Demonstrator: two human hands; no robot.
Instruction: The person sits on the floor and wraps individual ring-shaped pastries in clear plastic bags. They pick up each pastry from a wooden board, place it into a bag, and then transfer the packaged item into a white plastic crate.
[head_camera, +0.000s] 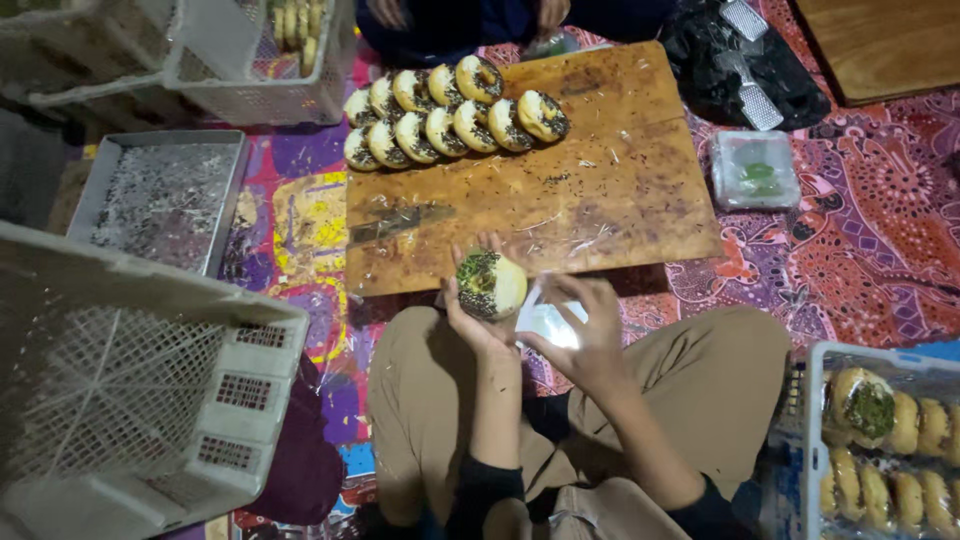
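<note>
Doughnut: a round doughnut (490, 284), pale glaze on its right half and dark sprinkles on its left, sits in the left hand (478, 310) just below the board's 6 o'clock edge.
Left hand: palm up and cupped, fingers curled behind the doughnut and gripping it.
Right hand: the right hand (585, 340) is at 3 o'clock of the doughnut, thumb and fingers pinched on a clear plastic wrapper (548, 322) – shiny, crumpled, its outline hard to make out.
Board: a wooden board (600, 190), brown and scuffed, strewn with dark crumbs and scraps of clear film.
Rows: 2 overlapping rows of ring doughnuts (455, 115) with dark topping, at the board's 11 o'clock corner.
Hidden: a second person at 12 o'clock shows only hands (552, 12) and dark sleeves – the rest is cut off.
Crates: a white lattice plastic crate (130, 390) at 8 o'clock; another white crate (260, 60) at 11 o'clock, its contents barely visible; a third crate (815, 420) at 4 o'clock holds wrapped doughnuts (885, 410), cut off by the frame.
Tray: a grey metal tray (160, 195) at 9 o'clock, dusted with sprinkles.
Packages: a small clear square tub (755, 168) with something green inside at 2 o'clock; a black bag (720, 60) above it.
Floor: patterned cloth (860, 230), red and purple.
</note>
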